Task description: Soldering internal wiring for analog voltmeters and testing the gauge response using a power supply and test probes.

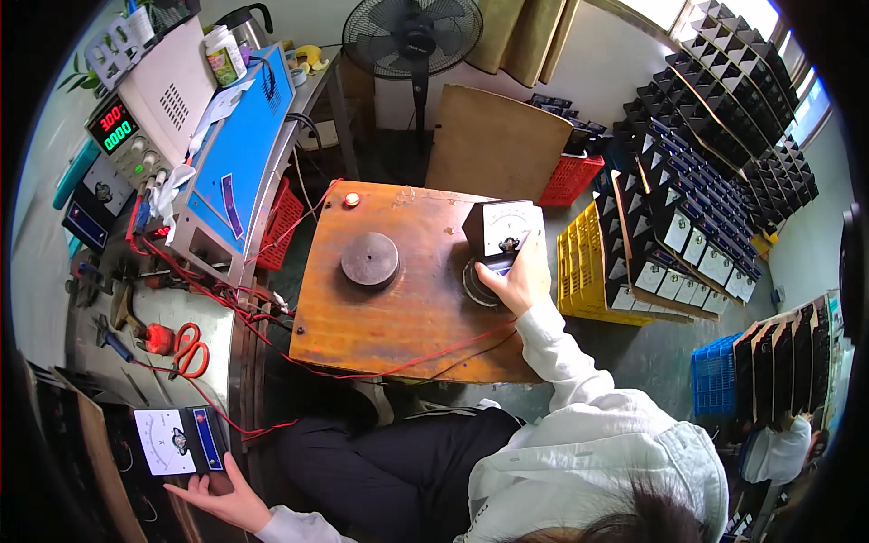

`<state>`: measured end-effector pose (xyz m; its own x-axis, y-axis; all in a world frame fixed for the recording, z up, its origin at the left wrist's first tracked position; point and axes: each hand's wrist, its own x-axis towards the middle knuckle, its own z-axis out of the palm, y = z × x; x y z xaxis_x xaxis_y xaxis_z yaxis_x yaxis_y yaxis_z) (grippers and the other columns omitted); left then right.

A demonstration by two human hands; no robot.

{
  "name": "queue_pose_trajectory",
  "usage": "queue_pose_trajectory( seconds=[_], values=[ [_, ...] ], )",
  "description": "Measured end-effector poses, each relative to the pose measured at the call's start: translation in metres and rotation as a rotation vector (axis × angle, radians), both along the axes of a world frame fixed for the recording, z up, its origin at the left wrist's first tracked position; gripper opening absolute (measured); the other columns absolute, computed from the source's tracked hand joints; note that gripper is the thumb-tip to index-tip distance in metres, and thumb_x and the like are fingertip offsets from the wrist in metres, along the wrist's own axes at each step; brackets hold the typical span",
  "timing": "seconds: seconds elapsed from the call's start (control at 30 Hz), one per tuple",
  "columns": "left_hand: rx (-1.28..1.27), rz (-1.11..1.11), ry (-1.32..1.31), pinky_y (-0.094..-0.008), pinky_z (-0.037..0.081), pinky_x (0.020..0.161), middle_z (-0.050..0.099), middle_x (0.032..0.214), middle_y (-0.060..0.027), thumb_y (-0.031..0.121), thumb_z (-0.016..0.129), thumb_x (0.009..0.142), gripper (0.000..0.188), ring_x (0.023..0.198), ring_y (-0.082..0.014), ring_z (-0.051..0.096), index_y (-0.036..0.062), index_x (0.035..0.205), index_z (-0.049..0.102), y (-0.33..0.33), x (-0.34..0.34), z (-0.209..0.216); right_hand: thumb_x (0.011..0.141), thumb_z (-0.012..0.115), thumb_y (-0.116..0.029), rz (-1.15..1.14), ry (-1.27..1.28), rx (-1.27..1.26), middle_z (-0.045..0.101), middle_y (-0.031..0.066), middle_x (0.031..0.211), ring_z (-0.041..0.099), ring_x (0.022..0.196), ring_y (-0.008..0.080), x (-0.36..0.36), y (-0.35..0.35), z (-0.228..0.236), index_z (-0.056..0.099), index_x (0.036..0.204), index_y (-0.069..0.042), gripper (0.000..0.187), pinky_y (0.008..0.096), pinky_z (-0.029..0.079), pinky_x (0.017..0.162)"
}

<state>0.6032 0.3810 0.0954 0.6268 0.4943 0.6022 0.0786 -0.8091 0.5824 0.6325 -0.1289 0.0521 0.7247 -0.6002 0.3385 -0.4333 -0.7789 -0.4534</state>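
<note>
My right hand (525, 279) grips an analog meter (505, 231) with a white dial and black case, over the right side of the wooden table. Its thumb lies across the front and the fingers wrap round the right side. Below the meter, a dark round base (480, 288) is partly hidden by my hand. At the lower left, my left hand (226, 496) has its fingers apart beside the near edge of another analog meter (165, 442), which has a white dial and a blue strip. Whether the fingertips touch that meter I cannot tell.
A round metal disc (370, 260) and a lit red button (351, 200) are on the wooden table (425, 335). Red wires (398, 369) cross its near edge. Left stand a blue instrument (231, 172), a power supply (136, 136) and red-handled scissors (190, 351). Stacked meters (697, 244) fill the right.
</note>
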Motion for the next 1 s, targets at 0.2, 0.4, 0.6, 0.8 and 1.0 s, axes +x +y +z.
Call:
queue_pose_trajectory(
  seconds=[0.2,0.4,0.6,0.8,1.0],
  values=[
    [-0.211,-0.337,-0.157,-0.0389,0.052,0.09,0.061,0.113,-0.0166,0.004,0.079,0.085,0.092,0.103,-0.0262,0.061,0.0011,0.157,0.022,0.033,-0.018,-0.01,0.069,0.082,-0.05,-0.007,0.007,0.008,0.042,0.0376,0.141,0.044,0.131,0.0473,0.0,0.004,0.003,0.026,0.144,0.02,0.117,0.0453,0.036,0.112],
    [-0.59,-0.373,-0.309,-0.036,0.048,0.095,0.065,0.118,-0.0204,0.001,0.069,0.092,0.051,0.106,-0.0241,0.061,-0.0057,0.139,0.051,0.028,-0.024,-0.001,0.069,0.083,-0.051,-0.03,0.051,0.03,0.044,0.0373,0.137,0.045,0.129,0.047,-0.001,0.005,0.003,0.027,0.143,0.02,0.117,0.0454,0.037,0.111],
    [-0.542,-0.377,-0.302,-0.0352,0.045,0.097,0.065,0.117,-0.0203,0.004,0.067,0.094,0.046,0.107,-0.025,0.06,-0.0078,0.137,0.051,0.031,-0.029,0.0,0.068,0.083,-0.051,-0.023,0.056,0.034,0.044,0.037,0.137,0.046,0.128,0.047,-0.001,0.005,0.002,0.028,0.142,0.02,0.116,0.0458,0.037,0.111],
    [-0.568,-0.394,-0.307,-0.0346,0.046,0.096,0.065,0.117,-0.0201,0.004,0.067,0.094,0.046,0.106,-0.0243,0.06,-0.0078,0.136,0.052,0.026,-0.027,0.0,0.068,0.083,-0.05,-0.003,0.053,-0.015,0.046,0.0371,0.135,0.047,0.126,0.0471,-0.002,-0.006,0.0,0.03,0.14,0.02,0.114,0.0457,0.038,0.11],
    [-0.575,-0.368,-0.34,-0.0348,0.046,0.096,0.065,0.117,-0.0197,0.005,0.071,0.092,0.046,0.108,-0.0247,0.06,-0.0069,0.133,0.054,0.026,-0.028,-0.004,0.067,0.084,-0.05,0.053,0.008,-0.033,0.053,0.0337,0.123,0.053,0.115,0.0467,0.005,-0.012,0.001,0.039,0.132,0.016,0.103,0.0469,0.044,0.101]
  ],
)
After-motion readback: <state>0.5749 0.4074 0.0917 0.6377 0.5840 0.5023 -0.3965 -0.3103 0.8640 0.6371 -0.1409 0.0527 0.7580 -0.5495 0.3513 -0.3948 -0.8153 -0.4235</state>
